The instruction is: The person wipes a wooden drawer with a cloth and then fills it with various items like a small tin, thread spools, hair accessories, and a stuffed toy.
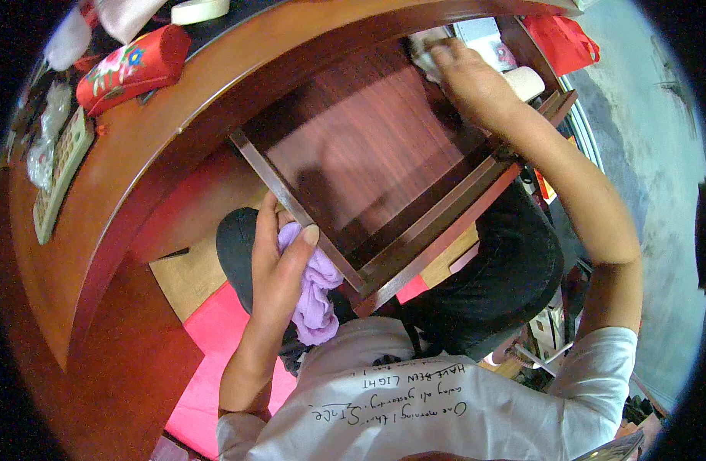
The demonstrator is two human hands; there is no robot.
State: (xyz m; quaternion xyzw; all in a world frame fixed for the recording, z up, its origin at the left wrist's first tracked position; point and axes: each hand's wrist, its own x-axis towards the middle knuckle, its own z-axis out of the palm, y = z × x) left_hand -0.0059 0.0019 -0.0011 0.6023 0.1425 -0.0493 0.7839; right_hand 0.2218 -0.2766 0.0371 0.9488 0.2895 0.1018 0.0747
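A dark reddish-brown wooden drawer (pixel 368 146) is pulled out from under the desk above my lap. At its left wall is my left hand (pixel 275 265), closed round a bunched purple cloth (pixel 314 311), with the thumb against the drawer's edge. Deep in the drawer's far right part, my right hand (pixel 476 86) has its fingers bent over a pale, crumpled item (pixel 424 58), whose kind I cannot make out. Beside that hand lie a white roll (pixel 527 83) and a whitish box (pixel 476 34). The drawer's left and middle floor shows bare wood grain.
On the curved desk top (pixel 130 165) at the left are a red embroidered case (pixel 134 69), a pale calculator-like keypad (pixel 65 177) and a roll of tape (pixel 199 11). A red bag (pixel 562 42) sits beyond the drawer at the far right. My knees are beneath the drawer.
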